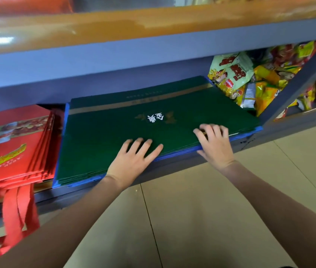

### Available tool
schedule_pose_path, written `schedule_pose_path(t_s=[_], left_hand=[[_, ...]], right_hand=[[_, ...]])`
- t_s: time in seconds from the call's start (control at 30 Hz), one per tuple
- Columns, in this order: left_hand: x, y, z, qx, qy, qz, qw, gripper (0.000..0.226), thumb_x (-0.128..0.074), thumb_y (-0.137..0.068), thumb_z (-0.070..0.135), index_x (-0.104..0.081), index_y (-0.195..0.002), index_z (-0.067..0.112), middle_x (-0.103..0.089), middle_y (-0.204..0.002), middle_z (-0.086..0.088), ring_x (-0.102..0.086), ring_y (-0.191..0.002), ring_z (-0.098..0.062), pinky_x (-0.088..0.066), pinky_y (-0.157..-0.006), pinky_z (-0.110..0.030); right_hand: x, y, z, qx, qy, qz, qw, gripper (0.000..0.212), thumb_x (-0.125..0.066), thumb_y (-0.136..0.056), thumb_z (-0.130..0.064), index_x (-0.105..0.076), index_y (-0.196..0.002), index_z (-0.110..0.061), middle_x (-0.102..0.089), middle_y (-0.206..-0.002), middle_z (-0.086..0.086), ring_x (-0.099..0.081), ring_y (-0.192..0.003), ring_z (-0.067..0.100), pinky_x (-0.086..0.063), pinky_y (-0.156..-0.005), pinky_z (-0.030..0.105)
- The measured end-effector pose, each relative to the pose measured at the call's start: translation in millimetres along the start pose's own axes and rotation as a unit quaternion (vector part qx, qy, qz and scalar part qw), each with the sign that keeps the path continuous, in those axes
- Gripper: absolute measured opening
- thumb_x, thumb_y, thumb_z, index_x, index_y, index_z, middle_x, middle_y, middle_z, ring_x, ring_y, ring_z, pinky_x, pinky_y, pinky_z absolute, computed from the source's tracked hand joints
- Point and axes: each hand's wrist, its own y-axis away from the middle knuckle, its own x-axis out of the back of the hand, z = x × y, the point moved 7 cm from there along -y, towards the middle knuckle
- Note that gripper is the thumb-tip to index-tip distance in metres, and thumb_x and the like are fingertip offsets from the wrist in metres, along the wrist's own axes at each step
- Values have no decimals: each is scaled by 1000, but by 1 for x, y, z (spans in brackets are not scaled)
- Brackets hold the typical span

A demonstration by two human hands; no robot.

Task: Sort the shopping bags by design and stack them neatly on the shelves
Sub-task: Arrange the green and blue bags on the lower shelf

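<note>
Head view: green bags (pixel 114 132) lay flat in stack on lower shelf (pixel 172 163), blue edges beneath; top bag bore white Chinese characters, upside down, with gold band. Left hand (pixel 132 161) pressed flat on stack, fingers spread. Right hand (pixel 214 144) rested at stack's front edge, fingers bent over it. Red bags (pixel 12 147) stacked just left, handles hanging. Snack packets (pixel 250 78) piled right; count unclear.

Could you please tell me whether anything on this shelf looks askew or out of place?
The flat green paper bags sit skewed, with blue edges showing past their front and overhanging the grey shelf edge. Both the left hand and right hand rest flat on them. The red bags' handles hang off the shelf.
</note>
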Motion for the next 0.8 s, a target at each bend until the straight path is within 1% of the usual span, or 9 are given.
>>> schedule_pose_path(t_s=[0.13,0.23,0.3,0.37,0.47,0.57,0.6,0.67,0.8], left_hand=[[-3,0,5,7,16,21,1000,90,-75,-56,6,-36,-135,17,-59,-121,-15,-56,-106,-35,-48,-87,-44],[-1,-1,4,14,67,19,997,94,-84,-54,22,-37,-135,18,-57,-126,-14,-54,-112,-33,-46,-92,-45],[4,-2,0,7,109,16,994,95,-84,-54,42,-38,-134,19,-56,-129,-12,-55,-116,-32,-46,-94,-46],[10,-4,-10,19,137,6,990,89,-79,-58,54,-41,-131,19,-54,-130,-11,-54,-118,-32,-44,-95,-49],[19,-11,-22,61,185,-20,981,81,-71,-68,58,-44,-134,19,-48,-136,-10,-46,-126,-34,-36,-102,-51],[19,-27,-19,91,245,-70,963,79,-56,-80,61,-26,-145,27,-22,-151,0,-15,-141,-24,-13,-114,-43],[19,-34,-15,94,262,-82,957,79,-53,-81,62,-23,-146,29,-17,-152,2,-10,-142,-22,-10,-114,-41],[18,-49,-7,99,297,-88,946,75,-53,-82,62,-26,-144,31,-18,-152,3,-9,-141,-20,-9,-114,-40],[10,-62,-7,73,279,-111,951,71,-51,-81,64,-29,-142,35,-17,-153,8,-5,-142,-18,-2,-115,-42]], right_hand=[[-10,4,-3,1,4,-21,1000,88,-90,-40,-25,-44,-114,-9,-60,-108,15,-40,-101,30,-32,-86,45],[-2,1,-2,29,-6,-65,997,85,-86,-50,-39,-46,-120,-10,-53,-116,13,-39,-105,29,-43,-87,45],[11,-9,8,67,-55,-116,989,79,-73,-70,-50,-40,-134,-17,-39,-132,8,-32,-119,25,-33,-98,43],[21,-21,34,64,-121,-178,975,74,-65,-79,-52,-32,-139,-24,-27,-141,2,-23,-130,22,-21,-105,41],[25,-32,79,31,-129,-246,960,76,-70,-76,-48,-33,-139,-27,-19,-148,2,-12,-137,23,-15,-111,43],[19,-27,111,-23,-156,-304,940,79,-73,-74,-45,-33,-140,-28,-15,-151,6,-9,-139,27,-16,-112,43],[17,-26,115,-34,-178,-304,935,76,-73,-74,-45,-36,-138,-28,-17,-151,7,-10,-140,28,-16,-113,43],[14,-25,118,-40,-215,-290,932,69,-73,-73,-45,-45,-133,-27,-24,-148,8,-13,-139,28,-16,-113,42],[6,-30,109,-19,-177,-289,940,64,-74,-71,-48,-49,-127,-27,-30,-145,3,-17,-136,26,-16,-111,46]])
